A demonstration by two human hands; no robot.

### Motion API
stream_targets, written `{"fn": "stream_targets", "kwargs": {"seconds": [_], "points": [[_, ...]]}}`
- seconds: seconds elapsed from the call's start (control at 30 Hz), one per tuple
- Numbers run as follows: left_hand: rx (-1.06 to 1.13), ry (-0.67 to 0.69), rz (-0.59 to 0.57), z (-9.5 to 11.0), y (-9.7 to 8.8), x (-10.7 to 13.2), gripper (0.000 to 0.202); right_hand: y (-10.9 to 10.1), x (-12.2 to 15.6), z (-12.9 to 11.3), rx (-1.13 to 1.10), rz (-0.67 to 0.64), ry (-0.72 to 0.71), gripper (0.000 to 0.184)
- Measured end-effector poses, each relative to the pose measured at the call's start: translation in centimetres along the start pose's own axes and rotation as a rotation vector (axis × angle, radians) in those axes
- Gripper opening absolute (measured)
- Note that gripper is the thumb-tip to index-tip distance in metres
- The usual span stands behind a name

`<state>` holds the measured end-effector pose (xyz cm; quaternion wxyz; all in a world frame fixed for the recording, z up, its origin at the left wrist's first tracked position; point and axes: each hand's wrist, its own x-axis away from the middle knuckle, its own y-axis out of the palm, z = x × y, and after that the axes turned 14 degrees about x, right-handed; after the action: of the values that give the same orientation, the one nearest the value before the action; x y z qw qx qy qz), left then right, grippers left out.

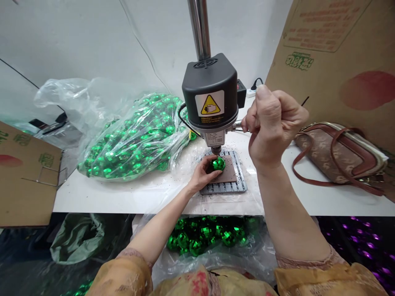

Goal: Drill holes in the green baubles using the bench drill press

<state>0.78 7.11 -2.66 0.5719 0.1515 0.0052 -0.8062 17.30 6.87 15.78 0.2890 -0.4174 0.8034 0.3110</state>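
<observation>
Below the chuck of a small black bench drill press (210, 94), my left hand (203, 172) grips a shiny green faceted ball (219, 163) between thumb and fingers. The ball rests on a brown board (230, 172) lying on the slotted grey base plate (225, 188). Whether the drill bit touches the ball is hard to tell. My right hand (273, 121) is closed around the metal feed lever at the drill's right side; only a short bit of the lever (238, 126) shows.
A clear plastic bag of green balls (132, 139) lies left on the white table (92, 193). More green balls (206, 234) sit in plastic below the table edge. A brown handbag (339, 152) stands right, before a cardboard box (333, 53). Another cardboard box (27, 181) is left.
</observation>
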Motion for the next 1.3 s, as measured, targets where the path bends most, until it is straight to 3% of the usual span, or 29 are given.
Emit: {"fn": "stream_targets", "kwargs": {"seconds": [0.4,1.0,1.3], "points": [[0.009,-0.047,0.053,0.8,1.1,0.6,0.058,-0.3,0.1,0.4,0.12,-0.045,-0.035,0.053],[0.045,-0.051,0.054,0.5,1.1,0.7,0.058,-1.2,3.1,2.2,-0.099,0.081,-0.212,0.056],[0.049,-0.042,0.057,0.7,1.2,0.7,0.056,-1.5,3.9,3.2,-0.093,0.095,-0.262,0.054]]}}
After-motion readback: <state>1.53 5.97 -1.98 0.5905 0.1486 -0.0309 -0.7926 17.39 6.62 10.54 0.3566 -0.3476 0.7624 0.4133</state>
